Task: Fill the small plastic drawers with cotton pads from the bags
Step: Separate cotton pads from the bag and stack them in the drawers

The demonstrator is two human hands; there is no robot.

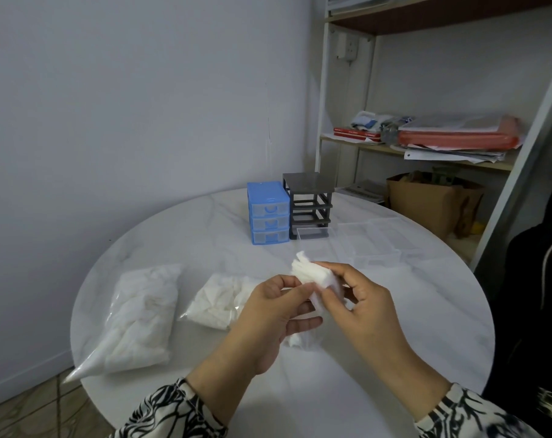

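Both hands met above the middle of the round white worktop (395, 358), holding a small stack of white pads (312, 275) between them. The right hand (360, 298) gripped the stack from the right, thumb and fingers curled round it, while the left hand (278, 311) pinched its near left edge with thumb and forefinger. The stack was lifted off the worktop and tilted, its top corner pointing away toward the drawers.

Just left of the hands lay an opened clear bag (217, 301) of loose pads, partly hidden behind the left hand. Farther left, a fuller bag (142, 314) lay with its near corner hanging past the worktop edge.

At the far side stood a blue drawer unit (268, 213) with all three drawers pushed in. Touching its right side stood a grey frame (309, 200), its slots without drawers. A clear drawer (314, 233) sat right in front of the frame, and two more clear drawers (372, 245) lay to the right on the worktop, near the right hand.

Behind the worktop, on the right, a shelf (426, 153) carried papers and a red folder.
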